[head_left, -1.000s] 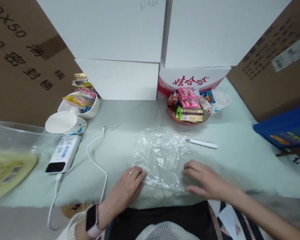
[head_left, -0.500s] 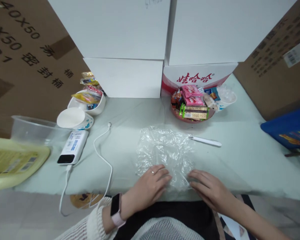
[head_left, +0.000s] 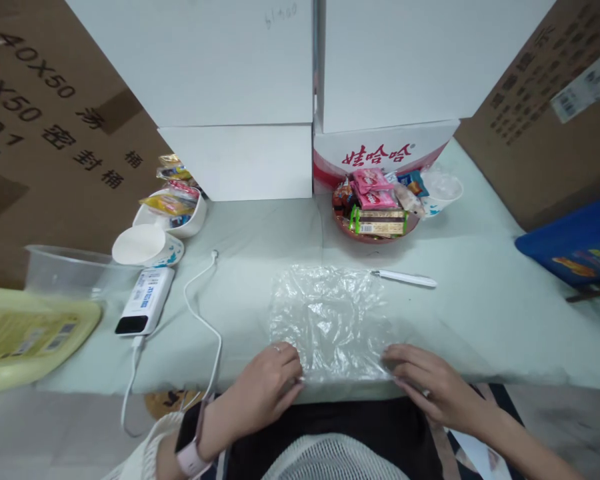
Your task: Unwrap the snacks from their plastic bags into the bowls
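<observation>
A clear, crinkled plastic bag [head_left: 333,320] lies spread out flat near the front edge of the table. My left hand [head_left: 269,383] pinches its near left corner, fingers curled together. At the near right corner, my right hand [head_left: 433,381] has thumb and fingers closed on the plastic. Just beyond the bag's far right corner rests a slim white pen-like tool [head_left: 407,278] with a dark tip. Behind it stands a reddish bowl [head_left: 373,240] heaped with wrapped snacks [head_left: 377,200].
On the left are a white charging power bank [head_left: 147,300], its cable [head_left: 193,300], a paper cup [head_left: 147,247], a clear tub [head_left: 65,270], a white snack bowl [head_left: 197,220] and a yellow jug [head_left: 40,333]. White boxes [head_left: 240,160] wall the back; another cup [head_left: 440,193] stands right.
My left hand has moved left to the bag's near corner, and its fingers have closed there. The bag lies flatter and squarer. My right hand has closed on its corner.
</observation>
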`<state>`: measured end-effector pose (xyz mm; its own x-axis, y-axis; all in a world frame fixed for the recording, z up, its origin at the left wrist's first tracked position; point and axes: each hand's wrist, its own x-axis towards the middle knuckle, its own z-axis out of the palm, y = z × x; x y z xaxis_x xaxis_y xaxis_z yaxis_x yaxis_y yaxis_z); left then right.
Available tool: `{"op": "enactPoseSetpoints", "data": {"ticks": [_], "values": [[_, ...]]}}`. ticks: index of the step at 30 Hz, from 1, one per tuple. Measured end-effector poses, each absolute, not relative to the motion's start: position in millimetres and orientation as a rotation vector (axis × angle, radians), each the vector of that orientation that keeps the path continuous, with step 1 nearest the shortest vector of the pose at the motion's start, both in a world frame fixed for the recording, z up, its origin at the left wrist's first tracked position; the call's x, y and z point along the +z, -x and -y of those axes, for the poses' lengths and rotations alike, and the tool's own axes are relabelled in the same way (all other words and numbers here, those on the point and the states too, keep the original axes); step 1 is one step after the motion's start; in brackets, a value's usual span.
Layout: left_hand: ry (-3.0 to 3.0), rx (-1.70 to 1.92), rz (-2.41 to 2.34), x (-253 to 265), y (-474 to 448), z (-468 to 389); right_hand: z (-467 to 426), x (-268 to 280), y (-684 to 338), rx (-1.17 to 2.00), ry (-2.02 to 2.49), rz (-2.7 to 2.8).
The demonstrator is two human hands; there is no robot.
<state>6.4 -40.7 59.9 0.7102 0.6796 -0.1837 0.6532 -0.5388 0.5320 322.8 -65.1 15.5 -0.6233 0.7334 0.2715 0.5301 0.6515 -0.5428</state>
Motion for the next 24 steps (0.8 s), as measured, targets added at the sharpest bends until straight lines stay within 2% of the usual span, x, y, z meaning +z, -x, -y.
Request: {"op": "enactPoseSetpoints", "data": {"ticks": [5, 8, 11, 16, 24], "values": [[-1.918, 0.07, -1.117, 62, 12, 42, 60, 27, -321, 1.033, 1.117, 2.244], [-1.729, 0.266, -1.237, 53, 16, 27, 43, 27, -317, 1.215, 1.348, 1.982], [-1.614, 0.517, -1.415, 41, 16, 2, 18, 19, -311, 1.258, 1.526, 1.653], [-1.672, 0.682, -1.639, 23, 12, -39, -17, 0, -298, 0.845, 1.699, 1.695], [-2.164, 0.435, -1.775, 17, 11, -53, -33, -18, -284, 0.109, 1.919, 2.059]]}}
